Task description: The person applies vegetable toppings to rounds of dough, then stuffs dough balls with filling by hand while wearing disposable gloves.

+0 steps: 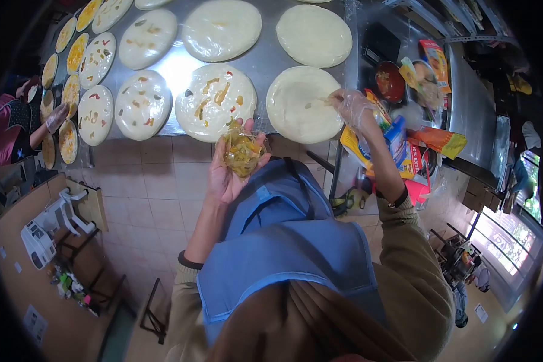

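My left hand is bare and holds a small clear container of sliced yellow-green and orange vegetables, fingers curled round its sides. It is at the front edge of the metal table. My right hand, in a clear plastic glove, reaches over the right edge of a pale dough round. Its fingertips are pinched together; I cannot tell what is between them. A small dark spot shows at that round's middle. Just left lies another dough round, scattered with vegetable strips and red bits.
Several more topped rounds fill the table's left side, where another person's gloved hand works. Plain rounds lie at the back. On the right are colourful food packets and a red-brown bowl. A white appliance stands lower left.
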A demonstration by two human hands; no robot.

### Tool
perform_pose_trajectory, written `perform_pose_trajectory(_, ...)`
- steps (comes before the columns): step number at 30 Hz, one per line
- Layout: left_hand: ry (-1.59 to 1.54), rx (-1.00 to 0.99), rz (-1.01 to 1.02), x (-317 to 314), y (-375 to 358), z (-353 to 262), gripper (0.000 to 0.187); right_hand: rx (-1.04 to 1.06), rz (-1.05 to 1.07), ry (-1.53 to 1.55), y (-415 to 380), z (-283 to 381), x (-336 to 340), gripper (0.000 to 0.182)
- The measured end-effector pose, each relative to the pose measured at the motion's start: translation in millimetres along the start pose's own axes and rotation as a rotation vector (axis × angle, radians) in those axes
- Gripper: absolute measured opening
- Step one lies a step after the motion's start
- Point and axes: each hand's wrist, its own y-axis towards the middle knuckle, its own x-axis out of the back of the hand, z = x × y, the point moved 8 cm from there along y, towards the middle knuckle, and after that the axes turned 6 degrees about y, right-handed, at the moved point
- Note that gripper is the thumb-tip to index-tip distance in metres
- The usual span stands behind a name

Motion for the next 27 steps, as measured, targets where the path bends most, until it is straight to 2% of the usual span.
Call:
perform_pose_trajectory(5, -0.054, 0.010, 0.045, -6, 7, 5, 0.050, -0.026, -0.090, 0.064, -8, 2, 9, 0.026)
perform_pose_trajectory(8, -0.086, 0.024, 0.093, -15, 12, 7, 0.051, -0.022, -0.075, 0.148, -17, 8, 18, 0.026)
perform_pose_trajectory(11, -0.064, 0.026, 0.122, -22, 15, 8, 0.051, 0.023, -0.014, 0.422, -43, 50, 33, 0.024)
perform_pose_trajectory(17, -0.027, 0.028, 0.205, -43, 24, 16, 0.051, 0.085, 0.168, 0.471, -98, 167, 65, 0.020)
perform_pose_trajectory(20, -0.061, 0.047, 0.221, -51, 27, 22, 0.051, 0.618, -0.003, 0.069, -127, 217, 67, 0.019)
perform_pose_trajectory(21, -0.083, 0.058, 0.218, -53, 28, 24, 0.051, 0.664, -0.010, -0.014, -128, 213, 55, 0.020)
perform_pose_trajectory(24, 0.201, 0.059, 0.120, -59, 30, 28, 0.055, 0.743, -0.050, -0.190, -130, 207, 29, 0.026)
perform_pose_trajectory(27, 0.155, 0.120, 0.151, -58, 31, 38, 0.055, 0.772, -0.086, -0.298, -129, 206, 19, 0.028)
